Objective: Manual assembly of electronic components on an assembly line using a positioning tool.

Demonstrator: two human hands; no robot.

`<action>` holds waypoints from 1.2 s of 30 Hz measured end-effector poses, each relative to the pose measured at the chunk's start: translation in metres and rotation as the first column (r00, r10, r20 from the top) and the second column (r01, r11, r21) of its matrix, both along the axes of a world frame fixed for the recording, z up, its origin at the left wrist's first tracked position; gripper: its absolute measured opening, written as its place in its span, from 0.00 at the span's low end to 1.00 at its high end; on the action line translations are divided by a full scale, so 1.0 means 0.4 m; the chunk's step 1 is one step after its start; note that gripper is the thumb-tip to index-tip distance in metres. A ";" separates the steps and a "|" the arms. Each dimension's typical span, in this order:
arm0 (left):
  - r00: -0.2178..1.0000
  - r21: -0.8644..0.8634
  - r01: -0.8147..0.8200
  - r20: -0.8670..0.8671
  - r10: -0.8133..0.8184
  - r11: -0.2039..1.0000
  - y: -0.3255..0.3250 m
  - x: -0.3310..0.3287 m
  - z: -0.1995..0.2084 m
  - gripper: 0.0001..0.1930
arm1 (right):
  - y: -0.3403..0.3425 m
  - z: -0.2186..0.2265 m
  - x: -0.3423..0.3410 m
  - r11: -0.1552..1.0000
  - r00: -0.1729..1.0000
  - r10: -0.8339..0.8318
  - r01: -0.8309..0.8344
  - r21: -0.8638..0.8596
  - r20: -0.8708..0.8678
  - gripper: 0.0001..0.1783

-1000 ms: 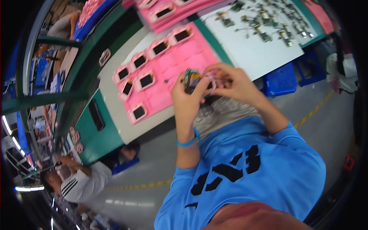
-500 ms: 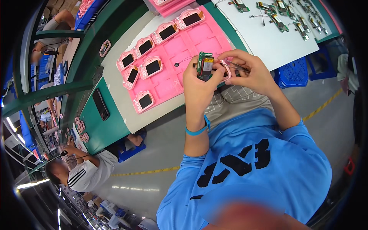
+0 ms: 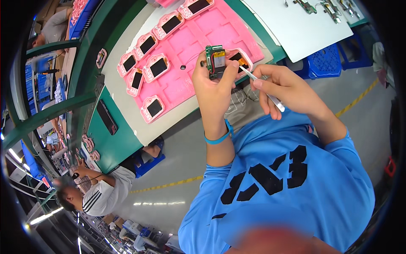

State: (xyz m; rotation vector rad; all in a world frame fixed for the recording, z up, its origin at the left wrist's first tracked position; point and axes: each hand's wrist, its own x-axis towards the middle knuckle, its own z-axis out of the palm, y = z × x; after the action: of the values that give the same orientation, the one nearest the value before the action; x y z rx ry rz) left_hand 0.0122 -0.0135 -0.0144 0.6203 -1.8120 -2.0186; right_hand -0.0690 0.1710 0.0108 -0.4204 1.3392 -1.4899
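Bench: pink foam tray with square recesses (image 3: 220, 30), seven pink scalloped plastic shells with dark screens (image 3: 171, 24) lying along its far and left parts. Black flat rectangular device (image 3: 107, 117) on the green bench surface (image 3: 120, 148) to the left. White sheet (image 3: 292, 31) to the right, green boards near its far edge; blue plastic stool (image 3: 323, 63) below. Co-worker in white shirt (image 3: 111, 190) at lower left.

Since half a second ago: right hand (image 3: 283, 86) drawn back off the work; its fingers then met the pink frame, now clear of it.

Grip: left hand (image 3: 215, 91) closed on a green circuit board with silver-and-yellow battery (image 3: 218, 60), held up before the tray's near edge. Pink plastic frame with orange ribbon (image 3: 246, 56) just beside, left thumb overlapping its near side. Right thumb and fingers pinch silver metal tweezers (image 3: 277, 103), tips at the frame; contact cannot be told. Thin wire runs from board toward small black disc (image 3: 183, 67).
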 end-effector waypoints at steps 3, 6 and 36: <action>1.000 -0.008 -0.003 -0.006 0.002 1.000 0.004 0.003 0.000 0.17 | -0.004 0.005 0.016 0.999 1.000 -0.016 0.016 0.029 -0.014 0.11; 1.000 -0.013 -0.011 -0.023 0.011 1.000 0.010 0.003 0.002 0.17 | -0.004 0.014 0.025 0.997 0.999 -0.032 0.035 0.073 -0.042 0.11; 0.991 0.170 0.103 0.067 -0.115 0.980 -0.029 0.046 0.052 0.13 | -0.002 -0.075 0.041 0.966 0.966 -0.243 0.234 -0.112 -0.084 0.13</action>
State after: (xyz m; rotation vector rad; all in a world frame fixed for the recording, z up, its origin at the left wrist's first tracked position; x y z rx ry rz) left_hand 0.0307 -0.0251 0.0065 0.6674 -1.7677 -2.2656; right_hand -0.0526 0.1701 -0.0192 -0.4113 1.4342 -1.7620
